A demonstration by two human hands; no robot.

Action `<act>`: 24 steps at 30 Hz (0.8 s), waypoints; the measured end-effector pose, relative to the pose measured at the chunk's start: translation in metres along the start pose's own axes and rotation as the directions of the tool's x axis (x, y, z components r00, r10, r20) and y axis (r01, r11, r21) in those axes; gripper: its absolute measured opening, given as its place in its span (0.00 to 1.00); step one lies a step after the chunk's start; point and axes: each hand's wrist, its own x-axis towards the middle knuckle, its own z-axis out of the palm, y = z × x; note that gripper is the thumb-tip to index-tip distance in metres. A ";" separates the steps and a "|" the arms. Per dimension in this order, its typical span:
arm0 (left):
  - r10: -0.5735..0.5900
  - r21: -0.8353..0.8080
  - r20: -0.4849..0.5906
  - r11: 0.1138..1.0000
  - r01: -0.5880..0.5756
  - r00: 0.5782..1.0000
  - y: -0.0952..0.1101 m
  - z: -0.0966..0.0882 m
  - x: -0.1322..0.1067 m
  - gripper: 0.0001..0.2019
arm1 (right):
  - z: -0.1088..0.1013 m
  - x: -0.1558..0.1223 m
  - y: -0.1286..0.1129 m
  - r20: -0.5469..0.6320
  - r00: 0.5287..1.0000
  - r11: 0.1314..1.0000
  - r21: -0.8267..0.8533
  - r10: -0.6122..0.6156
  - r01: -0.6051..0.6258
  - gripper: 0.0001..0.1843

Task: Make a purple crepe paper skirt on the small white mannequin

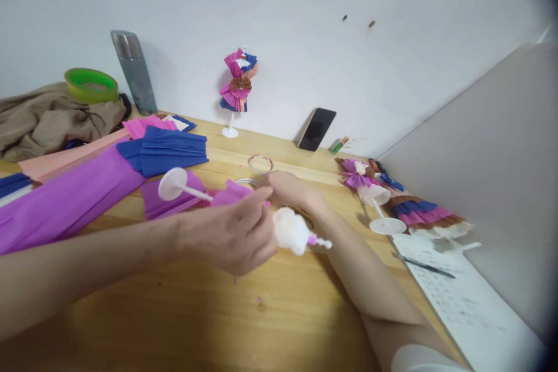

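Note:
My left hand (244, 235) is closed around a white plastic stand (173, 184), tipped on its side above the table. Its round base points left, and a knobbed tip sticks out to the right. Purple crepe paper (235, 192) wraps the stem, and a white ruffled puff (291, 230) sits near the tip. My right hand (281, 186) lies just beyond the left, close to the purple paper and a wire coil (246, 182). Its fingers are mostly hidden, so I cannot tell whether they grip anything.
Folded blue crepe paper (174, 151) and a long purple strip (74, 197) lie left. Behind stand a finished paper figure (238, 84), a bottle (135, 72) and a phone (317, 129). A wire ring (260, 164) lies mid-table. More paper figures (418, 209) and a pen (427, 266) are right.

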 end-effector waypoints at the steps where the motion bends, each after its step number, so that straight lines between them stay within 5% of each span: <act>1: 0.024 0.056 0.012 0.998 -0.024 1.000 0.012 0.004 -0.007 0.10 | -0.001 0.001 0.001 0.035 0.999 0.999 -0.033 0.004 -0.002 0.09; 4: 0.069 0.236 0.121 0.967 -0.097 0.990 0.041 0.016 -0.028 0.08 | -0.004 0.004 0.001 0.059 0.998 0.996 -0.087 -0.008 0.013 0.07; 7: -0.096 0.222 0.170 0.973 0.057 0.981 0.052 0.023 -0.041 0.05 | -0.005 0.004 0.000 0.064 0.998 0.995 -0.097 -0.027 0.033 0.11; 12: -0.265 0.104 0.253 0.964 0.246 0.930 0.054 0.019 -0.044 0.05 | -0.003 0.005 0.006 0.065 0.997 0.995 -0.089 -0.047 0.053 0.13; 19: -0.344 -0.135 0.260 0.912 0.387 0.902 0.039 -0.013 -0.030 0.14 | 0.001 0.007 0.013 0.065 0.994 0.992 -0.083 -0.091 0.096 0.16; 20: -0.395 -0.111 0.261 0.894 0.434 0.881 0.030 -0.014 -0.027 0.13 | 0.001 0.008 0.013 0.065 0.993 0.991 -0.083 -0.102 0.107 0.16; 24: -0.608 0.026 0.520 0.714 0.700 0.600 -0.010 -0.001 -0.025 0.09 | 0.000 0.007 0.012 0.058 0.986 0.984 -0.068 -0.160 0.163 0.11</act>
